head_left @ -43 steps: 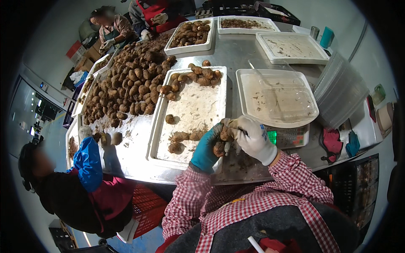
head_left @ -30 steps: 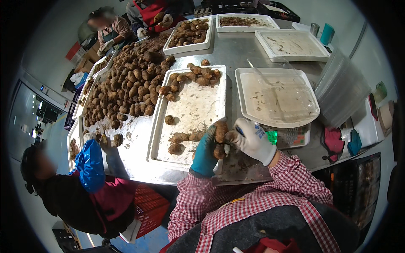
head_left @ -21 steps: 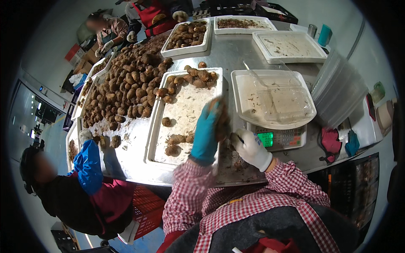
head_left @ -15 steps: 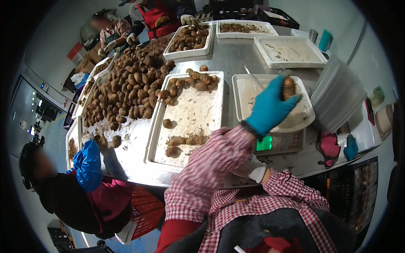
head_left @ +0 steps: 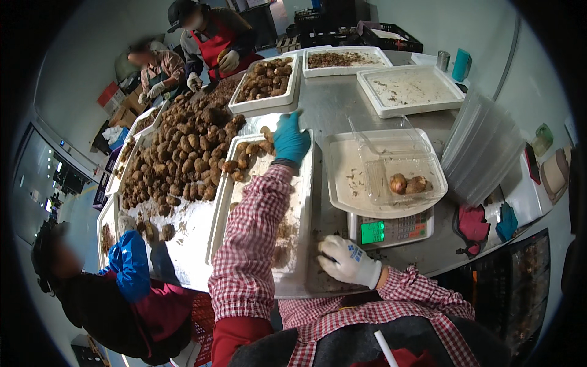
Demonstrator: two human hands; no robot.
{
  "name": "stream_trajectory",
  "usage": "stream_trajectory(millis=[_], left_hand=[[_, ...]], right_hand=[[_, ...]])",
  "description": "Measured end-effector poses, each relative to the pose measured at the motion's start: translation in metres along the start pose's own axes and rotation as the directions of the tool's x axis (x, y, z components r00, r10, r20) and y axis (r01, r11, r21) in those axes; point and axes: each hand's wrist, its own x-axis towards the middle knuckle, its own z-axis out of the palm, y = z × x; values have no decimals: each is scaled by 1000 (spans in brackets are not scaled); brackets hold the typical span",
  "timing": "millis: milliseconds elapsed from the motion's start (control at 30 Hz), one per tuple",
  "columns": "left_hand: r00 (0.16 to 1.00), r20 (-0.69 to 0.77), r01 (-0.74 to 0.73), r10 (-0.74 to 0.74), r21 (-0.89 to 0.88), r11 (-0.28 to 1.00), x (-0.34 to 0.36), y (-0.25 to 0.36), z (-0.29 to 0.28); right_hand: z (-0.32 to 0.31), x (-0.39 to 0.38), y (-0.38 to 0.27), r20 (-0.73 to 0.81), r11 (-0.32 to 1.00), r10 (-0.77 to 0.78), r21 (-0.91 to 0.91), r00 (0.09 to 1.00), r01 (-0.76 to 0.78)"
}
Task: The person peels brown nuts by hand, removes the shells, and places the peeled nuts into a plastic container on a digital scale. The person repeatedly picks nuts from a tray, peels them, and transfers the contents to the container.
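Right glove [head_left: 346, 263]: blue print [head_left: 355, 251] | scale display [head_left: 372, 232]: green, figures apparently illegible

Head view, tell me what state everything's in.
Scale: display lit green.
Clear box: open, tubers inside.
Near tray: partly filled with tubers.
Far tuber tray: heaped.
Clear containers: nested in a stack.
Left hand: at near tray's far end, grip hidden.
Right hand: half curled.

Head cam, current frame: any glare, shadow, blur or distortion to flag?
All head view: glare whitens the metal table near the blue sleeve, a dark shadow falling beside that sleeve; fisheye bows the table's near edge and the corners go black; the left hand looks fairly sharp; the green scale display is too small to read.
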Motion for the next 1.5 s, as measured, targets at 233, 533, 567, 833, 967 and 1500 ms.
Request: stream_trajectory(millis=[233, 533, 567, 833, 967, 1500], left_hand=[[928, 334, 30, -167, 378, 925, -12, -129, 63], [876, 478, 480, 63, -876, -40, -93, -50, -61], [868, 486, 493, 103, -868, -63, -106, -29, -88], [704, 702, 649, 105, -576, -498, -177, -8, -118], [680, 724, 649, -113, -667, -365, -203, 2, -120], [606, 789, 792, -96, -588, 163, -135, 11, -134]], right_hand=[[0, 3, 5, 42, 995, -76, 60, 996, 74], [-7, 38, 0, -194, 929, 122, 369, 973, -43], [10, 43, 24, -349, 971, -58, 197, 935, 134], [3, 81, -7, -444, 952, -48, 251, 895, 175], [6, 95, -3, -336, 973, -125, 142, 934, 181], [13, 92, 23, -214, 978, 146, 177, 966, -109]])
